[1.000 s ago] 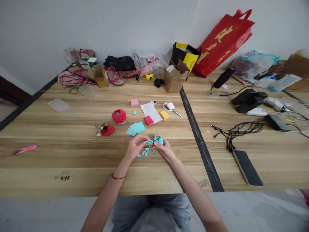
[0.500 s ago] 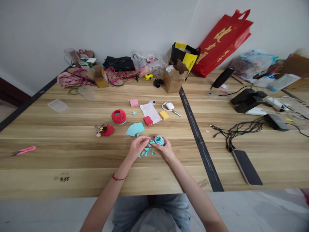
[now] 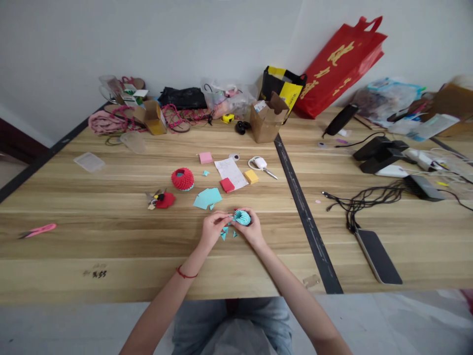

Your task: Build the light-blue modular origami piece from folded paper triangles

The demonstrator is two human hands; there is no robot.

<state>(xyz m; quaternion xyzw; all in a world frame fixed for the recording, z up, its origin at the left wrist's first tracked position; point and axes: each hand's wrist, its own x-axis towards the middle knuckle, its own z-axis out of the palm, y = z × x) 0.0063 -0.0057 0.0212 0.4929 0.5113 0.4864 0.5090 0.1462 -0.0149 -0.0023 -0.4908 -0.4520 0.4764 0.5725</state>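
Note:
A round, pleated light-blue paper piece [image 3: 242,217] rests in my right hand [image 3: 254,230], whose fingers wrap its right side. My left hand [image 3: 214,228] is closed at its left edge, fingertips pinched; what lies between them is too small to make out. Small folded blue triangles [image 3: 223,233] lie on the table below my fingers. Just beyond my left hand are flat light-blue paper sheets [image 3: 207,198]. Farther left stands a red pleated paper ball [image 3: 182,179] with a blue base.
Red [image 3: 227,185], yellow [image 3: 251,176] and pink paper stacks [image 3: 205,158] lie beyond my hands, near white-handled scissors [image 3: 261,166]. Pink snips [image 3: 38,230] lie far left. Boxes and bags line the wall. Cables and a dark flat device [image 3: 379,256] are right.
My left hand has moved slightly right, closer to the round blue piece. That piece has tilted and shifted a little left in my right hand.

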